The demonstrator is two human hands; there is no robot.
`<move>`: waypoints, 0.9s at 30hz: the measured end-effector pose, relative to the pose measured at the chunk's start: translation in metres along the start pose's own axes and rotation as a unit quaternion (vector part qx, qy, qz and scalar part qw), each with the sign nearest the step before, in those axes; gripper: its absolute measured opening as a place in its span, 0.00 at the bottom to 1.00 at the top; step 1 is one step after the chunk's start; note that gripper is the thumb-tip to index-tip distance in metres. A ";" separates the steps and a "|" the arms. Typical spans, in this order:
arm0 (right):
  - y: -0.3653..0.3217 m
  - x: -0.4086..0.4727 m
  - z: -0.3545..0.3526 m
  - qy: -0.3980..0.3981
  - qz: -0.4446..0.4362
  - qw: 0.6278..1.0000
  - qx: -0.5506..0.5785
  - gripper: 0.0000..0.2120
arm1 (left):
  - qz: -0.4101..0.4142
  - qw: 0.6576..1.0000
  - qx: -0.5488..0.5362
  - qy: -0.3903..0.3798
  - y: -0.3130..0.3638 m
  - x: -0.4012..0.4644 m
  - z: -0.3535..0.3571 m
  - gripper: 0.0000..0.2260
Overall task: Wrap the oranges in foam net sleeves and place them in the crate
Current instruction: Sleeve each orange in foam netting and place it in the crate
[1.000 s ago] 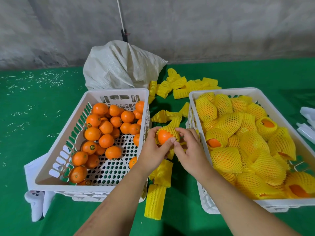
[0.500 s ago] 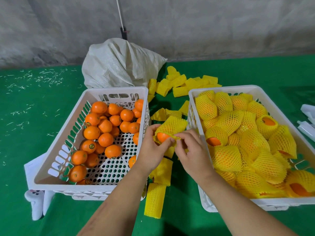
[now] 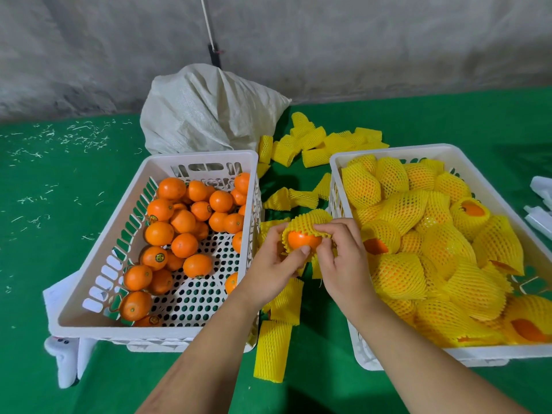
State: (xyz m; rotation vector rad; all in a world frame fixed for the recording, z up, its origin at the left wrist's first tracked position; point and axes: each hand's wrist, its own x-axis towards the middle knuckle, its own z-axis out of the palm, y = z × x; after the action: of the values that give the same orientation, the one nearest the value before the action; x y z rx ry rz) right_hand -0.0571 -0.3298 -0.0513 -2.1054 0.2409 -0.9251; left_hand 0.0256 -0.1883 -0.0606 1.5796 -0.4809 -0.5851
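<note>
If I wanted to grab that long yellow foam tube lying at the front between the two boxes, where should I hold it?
Take the foam tube around its middle, coming straight down from above. It lies flat on the green cloth, lengthwise toward you, with both long sides open, so a grip across its narrow width probably fits best. It looks soft, so squeeze gently.

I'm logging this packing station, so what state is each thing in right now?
Orange: held between both hands, partly sleeved, near face bare.
Foam net sleeve: stretched over the orange's far side.
Left hand: grips the orange.
Right hand: pinches the sleeve edge.
Left crate: partly filled with bare oranges.
Right crate: heaped with sleeved oranges.
Spare sleeves: loose on the green table.
Sack: slumped behind the left crate.
</note>
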 end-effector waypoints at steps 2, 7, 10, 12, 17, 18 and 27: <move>-0.003 -0.003 0.000 -0.016 -0.054 0.998 -0.001 0.11 | 0.006 1.000 -0.019 0.011 -0.001 0.000 0.000 0.21; -0.008 -0.005 -0.001 -0.064 -0.045 0.994 0.076 0.07 | 0.079 0.994 0.027 0.070 -0.002 0.000 -0.002 0.25; -0.005 -0.001 -0.005 -0.046 0.037 0.990 0.124 0.13 | 0.100 0.990 0.055 0.088 -0.002 0.001 -0.003 0.29; -0.010 0.003 -0.006 -0.100 0.174 0.961 0.193 0.29 | 0.117 0.986 0.077 0.089 -0.002 -0.001 -0.004 0.31; -0.007 0.006 0.007 -0.246 0.256 0.928 0.117 0.38 | 0.104 0.975 0.182 0.073 -0.008 -0.004 -0.007 0.37; -0.007 0.006 0.007 -0.244 0.257 0.928 0.114 0.38 | 0.100 0.972 0.199 0.070 -0.008 -0.004 -0.007 0.36; -0.010 0.005 -0.029 -0.048 0.273 0.952 0.130 0.48 | 0.106 0.981 0.159 0.039 0.008 -0.018 -0.013 0.29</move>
State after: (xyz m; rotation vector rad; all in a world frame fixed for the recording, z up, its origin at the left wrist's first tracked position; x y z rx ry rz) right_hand -0.0745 -0.3433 -0.0293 -1.7015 0.5839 -0.4898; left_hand 0.0201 -0.1683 -0.0504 1.8183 -0.6993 -0.2911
